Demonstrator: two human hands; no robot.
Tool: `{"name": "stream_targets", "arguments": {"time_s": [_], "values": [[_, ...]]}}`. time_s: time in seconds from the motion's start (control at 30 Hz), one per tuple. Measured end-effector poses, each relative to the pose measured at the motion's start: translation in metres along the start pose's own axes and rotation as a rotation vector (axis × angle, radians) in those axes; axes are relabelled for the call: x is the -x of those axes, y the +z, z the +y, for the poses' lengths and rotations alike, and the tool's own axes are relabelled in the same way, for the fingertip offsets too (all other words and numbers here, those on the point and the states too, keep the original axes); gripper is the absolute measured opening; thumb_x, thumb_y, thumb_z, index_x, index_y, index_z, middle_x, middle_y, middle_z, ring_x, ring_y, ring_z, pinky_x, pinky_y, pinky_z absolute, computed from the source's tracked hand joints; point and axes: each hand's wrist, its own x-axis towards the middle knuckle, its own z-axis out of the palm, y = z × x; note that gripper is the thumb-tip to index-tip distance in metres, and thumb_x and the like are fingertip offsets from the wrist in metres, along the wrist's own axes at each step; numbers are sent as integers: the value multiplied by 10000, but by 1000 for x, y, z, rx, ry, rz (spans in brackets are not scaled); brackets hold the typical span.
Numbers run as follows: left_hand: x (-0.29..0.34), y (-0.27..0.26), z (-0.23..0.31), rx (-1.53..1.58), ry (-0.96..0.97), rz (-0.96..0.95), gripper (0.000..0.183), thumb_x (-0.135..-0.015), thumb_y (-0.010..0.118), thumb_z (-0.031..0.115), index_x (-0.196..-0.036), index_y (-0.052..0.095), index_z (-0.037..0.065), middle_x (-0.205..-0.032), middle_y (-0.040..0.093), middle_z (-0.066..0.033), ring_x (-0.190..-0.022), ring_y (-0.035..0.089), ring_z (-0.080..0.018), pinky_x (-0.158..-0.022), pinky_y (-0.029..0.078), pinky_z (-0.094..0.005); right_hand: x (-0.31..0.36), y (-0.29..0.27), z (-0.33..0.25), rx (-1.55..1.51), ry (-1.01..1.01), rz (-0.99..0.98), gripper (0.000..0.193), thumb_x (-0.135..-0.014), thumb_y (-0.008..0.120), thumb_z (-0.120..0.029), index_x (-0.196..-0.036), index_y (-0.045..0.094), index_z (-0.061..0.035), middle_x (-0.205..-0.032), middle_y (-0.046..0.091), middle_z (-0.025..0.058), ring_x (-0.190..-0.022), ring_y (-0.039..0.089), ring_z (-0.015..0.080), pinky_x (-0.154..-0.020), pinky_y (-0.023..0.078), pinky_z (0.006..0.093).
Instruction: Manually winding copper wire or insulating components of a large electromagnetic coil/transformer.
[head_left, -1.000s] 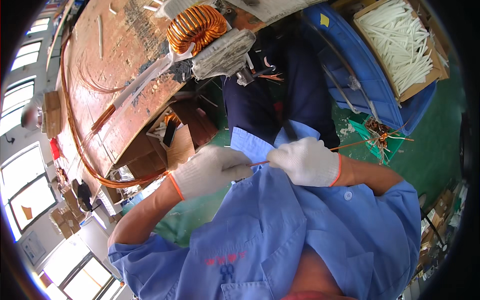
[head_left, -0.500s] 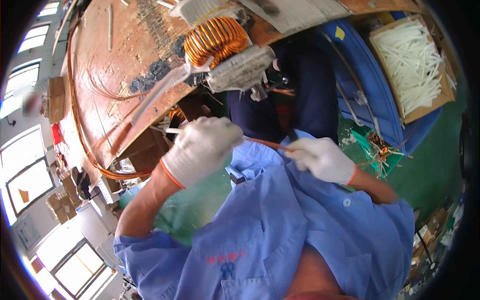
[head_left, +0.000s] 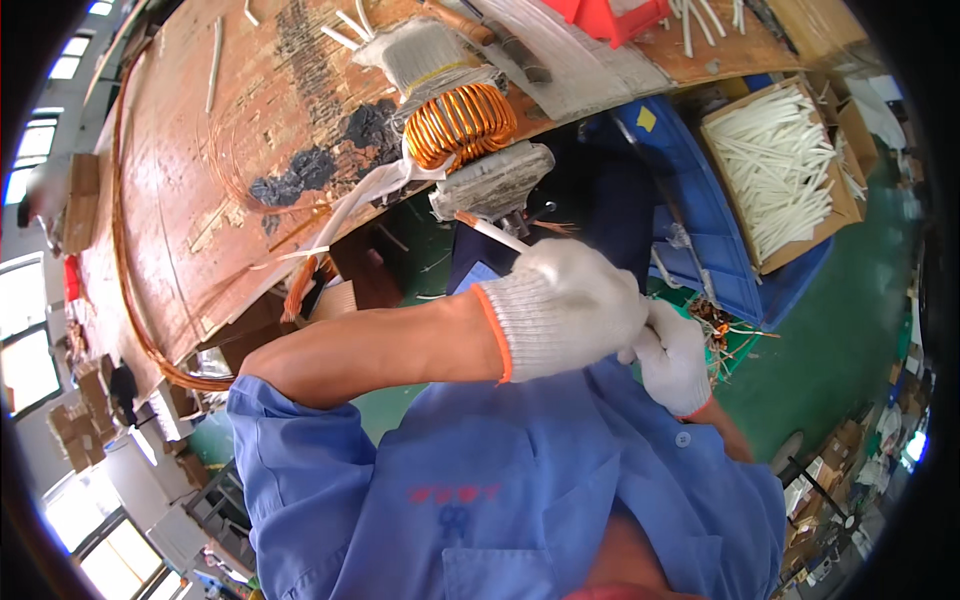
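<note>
My left hand [head_left: 580, 305], in a white knit glove, is closed around a thin white sleeve [head_left: 503, 237]. Reddish copper wire [head_left: 466, 218] pokes out of the sleeve's far end, below the clamp. Against the left hand's fingers lies my gloved right hand [head_left: 672, 362], its fingers bent together; what they grip is hidden. Beyond both hands, a ring-shaped coil of thick copper wire [head_left: 460, 125] sits between wrapped grey blocks, the nearer block [head_left: 495, 180] at the bench edge. A white-sleeved lead [head_left: 350, 210] runs from the coil to the left, ending in bare copper strands [head_left: 298, 290].
The worn wooden bench [head_left: 180, 130] carries a long copper wire bundle [head_left: 122, 230] along its left side. A red bin [head_left: 612, 18] stands at the back. On the right, a box of white sleeves [head_left: 775, 165] rests on a blue bin [head_left: 690, 190], above a green tray of scraps [head_left: 725, 335].
My left hand has moved right to meet the right hand, covering the copper stretch seen between them. Its sleeve now points toward the coil, with copper out of the end. The view has shifted slightly.
</note>
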Motion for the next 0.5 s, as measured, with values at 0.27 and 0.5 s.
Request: {"name": "stream_targets", "arguments": {"time_s": [0.27, 0.5], "values": [[15, 6, 13, 133, 33, 45, 172, -942, 754, 157, -1057, 729, 30, -931, 813, -124, -905, 837, -348, -696, 666, -473, 24, 22, -9, 20, 49, 48, 119, -1090, 655, -78, -1052, 720, 14, -760, 771, 90, -706, 775, 192, -671, 581, 335], [21, 5, 17, 331, 71, 26, 270, -1004, 671, 142, -1220, 584, 5, -938, 819, -77, -912, 830, -344, -675, 664, -483, 29, 16, -10, -48, 97, -31, 159, -1094, 672, -136, -1032, 727, 0, -782, 785, 67, -680, 734, 153, -648, 552, 312]]}}
